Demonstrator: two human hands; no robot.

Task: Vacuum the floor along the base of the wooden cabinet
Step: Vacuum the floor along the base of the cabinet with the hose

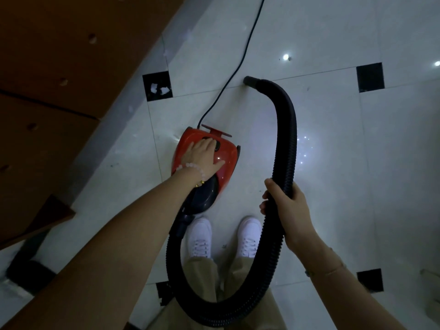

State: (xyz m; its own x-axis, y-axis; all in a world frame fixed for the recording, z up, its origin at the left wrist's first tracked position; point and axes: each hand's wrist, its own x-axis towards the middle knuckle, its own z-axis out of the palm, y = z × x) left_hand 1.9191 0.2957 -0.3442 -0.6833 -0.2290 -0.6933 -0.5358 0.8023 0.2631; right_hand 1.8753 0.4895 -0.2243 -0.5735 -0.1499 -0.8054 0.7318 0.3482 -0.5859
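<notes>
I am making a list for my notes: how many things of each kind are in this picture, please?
Vacuum cleaner: 1
Hose: 1
Power cord: 1
White shoes: 2
Paper scraps on black tile: 2
Hands, left hand and right hand: 2
Total: 9

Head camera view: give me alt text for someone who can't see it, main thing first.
Seen from above, the left hand rests flat on a red canister vacuum on pale floor tiles, while the right hand grips its black ribbed hose. The hose nozzle points away from the wooden cabinet at left, where paper scraps lie.
</notes>
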